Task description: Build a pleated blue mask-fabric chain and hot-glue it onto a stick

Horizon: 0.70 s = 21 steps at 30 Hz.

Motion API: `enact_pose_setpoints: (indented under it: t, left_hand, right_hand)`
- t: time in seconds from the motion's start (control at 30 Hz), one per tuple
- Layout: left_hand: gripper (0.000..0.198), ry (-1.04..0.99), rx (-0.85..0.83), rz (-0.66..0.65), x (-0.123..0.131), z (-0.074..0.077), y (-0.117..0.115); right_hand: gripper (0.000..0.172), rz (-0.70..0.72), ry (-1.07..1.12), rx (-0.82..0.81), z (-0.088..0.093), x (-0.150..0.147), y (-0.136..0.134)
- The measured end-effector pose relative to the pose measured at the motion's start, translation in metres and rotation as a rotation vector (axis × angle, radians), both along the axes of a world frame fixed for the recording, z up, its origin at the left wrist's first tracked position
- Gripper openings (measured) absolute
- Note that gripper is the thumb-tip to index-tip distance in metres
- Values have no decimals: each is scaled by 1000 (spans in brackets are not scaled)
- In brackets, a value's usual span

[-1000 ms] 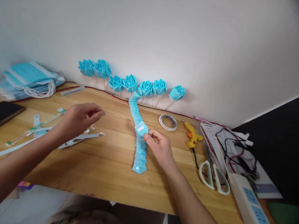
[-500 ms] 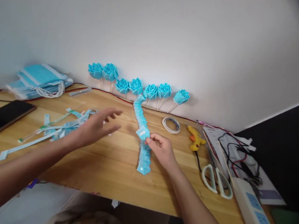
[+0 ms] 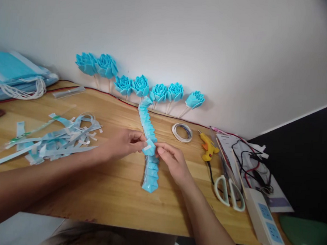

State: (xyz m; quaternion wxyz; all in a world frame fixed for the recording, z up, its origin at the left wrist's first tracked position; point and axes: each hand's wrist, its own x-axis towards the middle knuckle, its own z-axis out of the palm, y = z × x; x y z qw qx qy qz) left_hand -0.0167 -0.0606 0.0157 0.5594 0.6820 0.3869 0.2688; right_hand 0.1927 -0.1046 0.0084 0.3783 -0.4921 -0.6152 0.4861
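Observation:
A long chain of folded blue pieces [image 3: 148,143] lies on the wooden table [image 3: 115,193], running from the wall toward me. My right hand [image 3: 172,162] pinches one folded piece near the chain's middle. My left hand [image 3: 125,142] has come in from the left and pinches the same piece, at a small white strip on it. The fingertips of both hands meet there.
Several blue flowers on sticks [image 3: 140,86] lean on the wall. A tape roll [image 3: 182,132], yellow glue gun [image 3: 208,146], white scissors [image 3: 228,191], power strip [image 3: 264,219] and cables lie right. Blue scraps [image 3: 54,136] and stacked face masks [image 3: 13,76] are left.
My left hand moved right from above the scrap pile and closed on the folded piece held by my right hand. The camera view shifted slightly.

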Motion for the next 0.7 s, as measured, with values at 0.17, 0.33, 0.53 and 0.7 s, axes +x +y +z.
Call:
enact_pose_setpoints:
  t: [0.17,0.33,0.53,0.7]
  left_hand:
    - [31,99,73,-28,2,1,-4]
    - [32,29,7,-43,4,-4,-7]
    - [32,52,5,-55,2,-6,-9]
    - [39,29,11,-71,-2,-2,-11]
  right_hand:
    - [22,-19,-16,-37,1,-3,-1]
    - [19,22,20,-83,3,-7,-2]
    - [22,90,23,-120,5,-5,-1]
    - [23,20,21,-84,2,-6,-1]
